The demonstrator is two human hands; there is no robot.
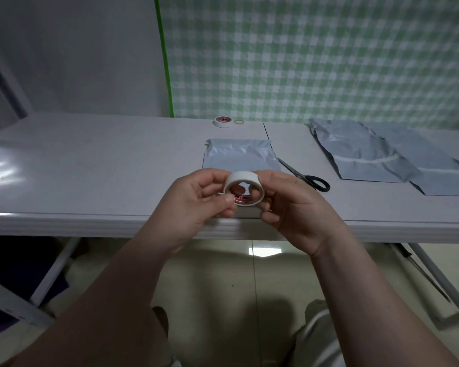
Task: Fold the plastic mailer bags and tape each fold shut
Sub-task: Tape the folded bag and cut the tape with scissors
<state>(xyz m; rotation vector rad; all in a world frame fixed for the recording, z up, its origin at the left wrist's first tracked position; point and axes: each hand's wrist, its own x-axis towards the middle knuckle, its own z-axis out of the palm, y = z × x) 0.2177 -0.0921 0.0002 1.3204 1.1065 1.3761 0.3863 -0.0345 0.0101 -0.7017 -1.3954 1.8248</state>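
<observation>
- Mailer bag (239,154) lies flat on table (90,168), just behind hands.
- Tape roll (243,192) held over near table edge: left hand (196,200) pinches it, right hand (294,207) fingers curled round it.
- Scissors (306,177) just right of bag.

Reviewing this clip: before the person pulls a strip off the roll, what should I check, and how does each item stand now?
1. Tape roll secured: ok, left hand and right hand both grip it.
2. Free tape end lifted: cannot tell, no loose strip shows.
3. Mailer bag on the table ahead: ok.
4. Its fold lying flat: cannot tell, the hands hide its near part.
5. Scissors at hand: ok, just right of that bag.
6. Taped bags out of the way: ok, set aside at right.
</observation>
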